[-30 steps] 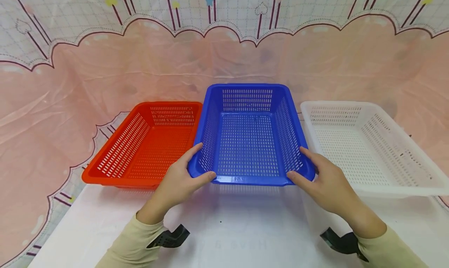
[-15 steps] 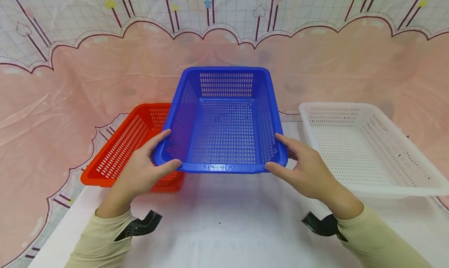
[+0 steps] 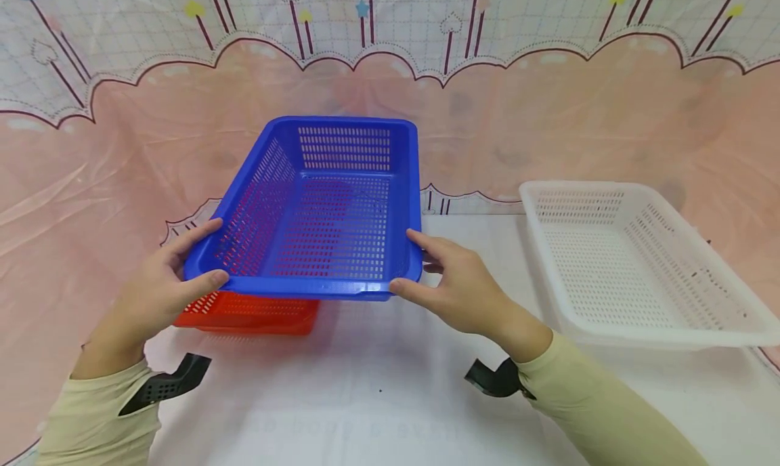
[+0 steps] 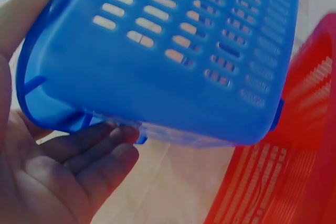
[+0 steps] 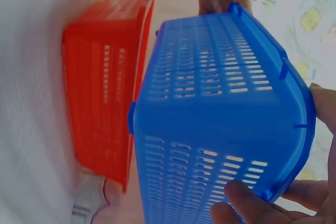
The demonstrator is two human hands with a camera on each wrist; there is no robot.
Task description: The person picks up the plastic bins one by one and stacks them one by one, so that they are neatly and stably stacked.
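Observation:
Both hands carry a blue plastic basket (image 3: pixel 347 222), its near corners held between thumbs and fingers. My left hand (image 3: pixel 152 286) grips the near left corner, thumb on the rim; in the left wrist view its other fingers (image 4: pixel 107 166) lie under the basket's end. My right hand (image 3: pixel 466 286) grips the near right corner, with fingertips against the perforated wall in the right wrist view. Below the blue basket stands a red basket (image 3: pixel 262 313), mostly hidden by it in the head view. In the right wrist view the blue basket is held just above the red basket (image 5: pixel 100 93).
A white basket (image 3: pixel 609 276) stands on the right of the white table (image 3: pixel 378 418). Behind the table hangs a pink patterned cloth (image 3: pixel 475 134). Black wrist mounts (image 3: pixel 167 385) show on both sleeves.
Both hands have lifted the blue basket from between the other two and carried it left, over the red basket. The red and white baskets have stayed in place.

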